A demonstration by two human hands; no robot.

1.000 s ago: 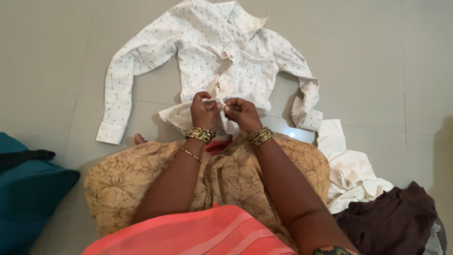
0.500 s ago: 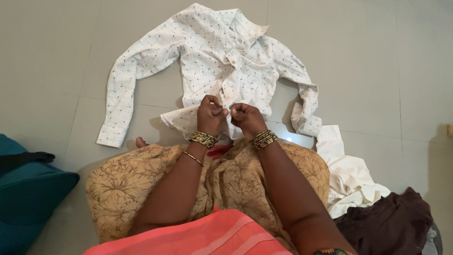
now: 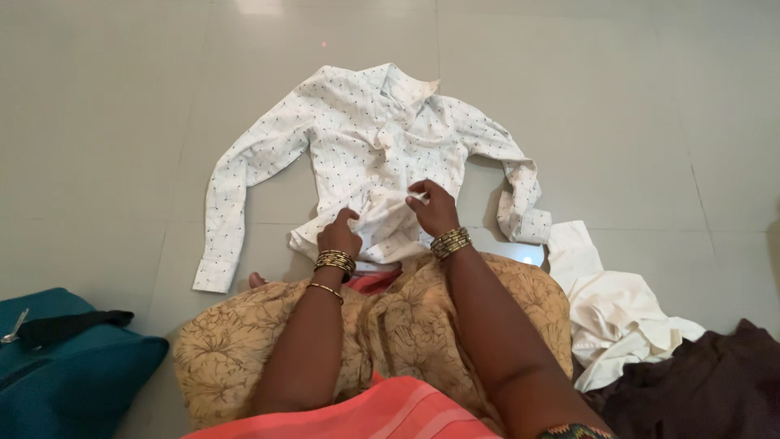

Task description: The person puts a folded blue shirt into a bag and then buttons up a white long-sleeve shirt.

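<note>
Shirt (image 3: 357,138) lay spread face-up on the tiled floor (image 3: 106,122), collar at 12 o'clock, hem at the person's knees. Left hand (image 3: 339,236) pinched the hem at 7 o'clock; right hand (image 3: 435,207) pinched the front edge (fingers curled tight). Risk: uneven tugging could bunch the front, and the crumpled sleeve at 3 o'clock could drag into the cream cloth (image 3: 613,309).

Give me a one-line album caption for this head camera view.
Both hands, left hand and right hand, grip the lower front of a white patterned shirt on the tiled floor.
</note>
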